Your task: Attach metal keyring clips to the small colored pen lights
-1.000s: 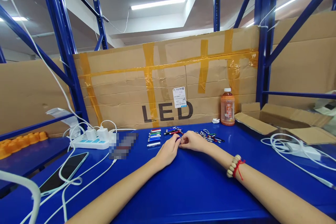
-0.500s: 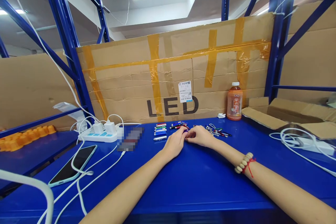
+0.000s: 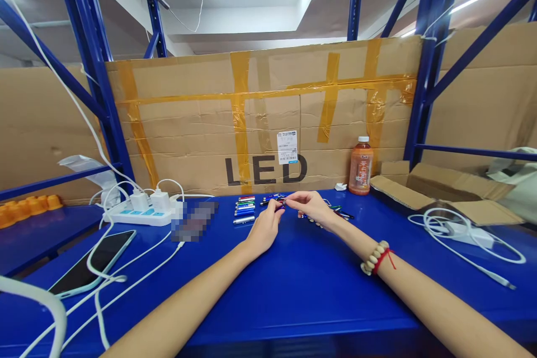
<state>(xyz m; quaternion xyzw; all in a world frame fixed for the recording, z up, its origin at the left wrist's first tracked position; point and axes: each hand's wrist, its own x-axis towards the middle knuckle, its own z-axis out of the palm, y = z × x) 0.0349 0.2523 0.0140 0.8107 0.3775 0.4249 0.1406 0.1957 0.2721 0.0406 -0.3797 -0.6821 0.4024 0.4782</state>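
My left hand [image 3: 265,227] is closed around a small dark tube-shaped piece [image 3: 279,208] with a reddish tint, mostly hidden by the fingers. Thumb and fingertips of my right hand [image 3: 311,207] pinch at the far end of that piece; what exactly they grip is too small to make out. Left of my hands lies a neat row of small coloured metal tubes [image 3: 244,210], in red, green, blue and silver. Several more dark and blue tubes [image 3: 271,199] lie just behind my left hand. A loose heap of tubes with metal clips [image 3: 343,212] is partly covered by my right hand.
A power strip [image 3: 142,216] with white plugs and cables stands at left, near a phone [image 3: 98,260] and a blurred-out dark object [image 3: 195,221]. An orange drink bottle [image 3: 361,166], an opened carton [image 3: 398,193] and a coiled white cable [image 3: 465,229] are at right. Cardboard [image 3: 188,140] walls the back.
The view has swung a little to the right. My hands have drawn slightly apart, and my right fingertips have risen to the upper end of the small piece in my left hand.
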